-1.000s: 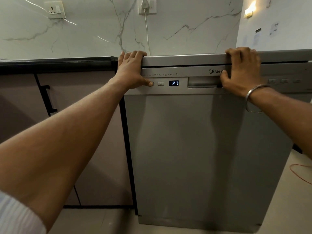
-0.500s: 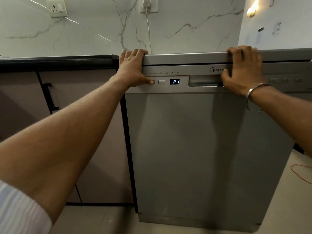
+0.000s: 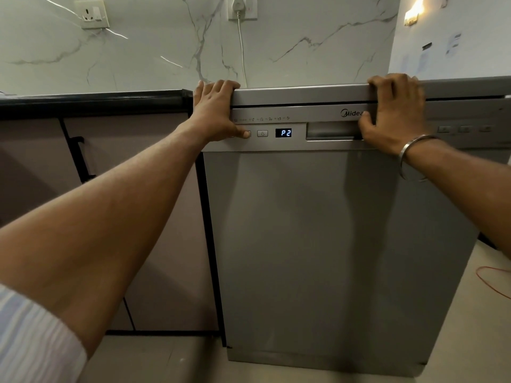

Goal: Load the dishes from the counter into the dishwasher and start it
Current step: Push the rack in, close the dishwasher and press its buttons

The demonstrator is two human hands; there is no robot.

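Note:
The grey dishwasher (image 3: 318,244) stands with its door closed, and no dishes are in view. My left hand (image 3: 213,111) hooks its fingers over the top left corner while its thumb presses a button (image 3: 248,134) on the control panel. Just right of that button, the display (image 3: 283,133) reads P2. My right hand (image 3: 395,111) grips the top edge further right, its thumb at the end of the door handle recess (image 3: 330,131).
A black counter edge (image 3: 91,100) runs left of the machine, above cabinet doors with a black handle (image 3: 80,158). A plug and white cord (image 3: 242,37) hang on the marble wall behind. An orange cable (image 3: 492,280) lies on the floor at the right.
The display has gone from P7 to P1 to P2 while my left thumb stays on the button. Both hands have kept their places on the top edge.

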